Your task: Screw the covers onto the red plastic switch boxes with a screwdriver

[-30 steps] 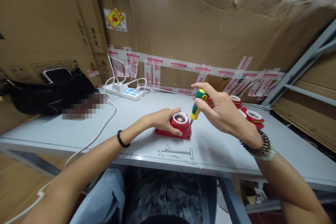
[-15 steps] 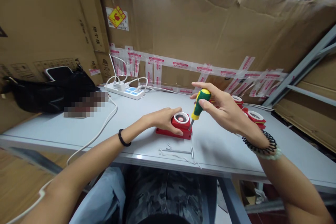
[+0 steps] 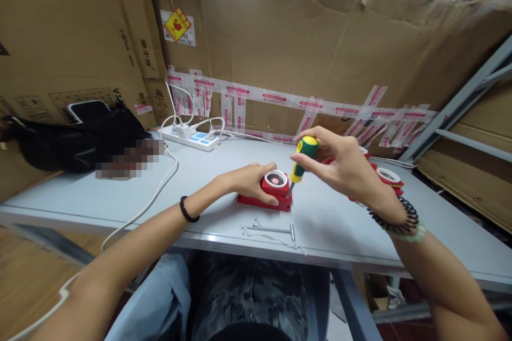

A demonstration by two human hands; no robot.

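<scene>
Your right hand [image 3: 340, 165] has shifted its thumb across the screwdriver [image 3: 307, 145] since the last frame, pinching the handle, tip down at the right end of the red box [image 3: 282, 192]. Your left hand [image 3: 254, 184] curls around that box on the table [image 3: 192, 176]. A phone [image 3: 90, 111] sits at the black bag [image 3: 76, 149].

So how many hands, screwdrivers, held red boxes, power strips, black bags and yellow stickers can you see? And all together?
Hands: 2, the left hand and the right hand
Screwdriver: 1
Red box in the left hand: 1
Power strip: 1
Black bag: 1
Yellow sticker: 1
Total: 7
</scene>
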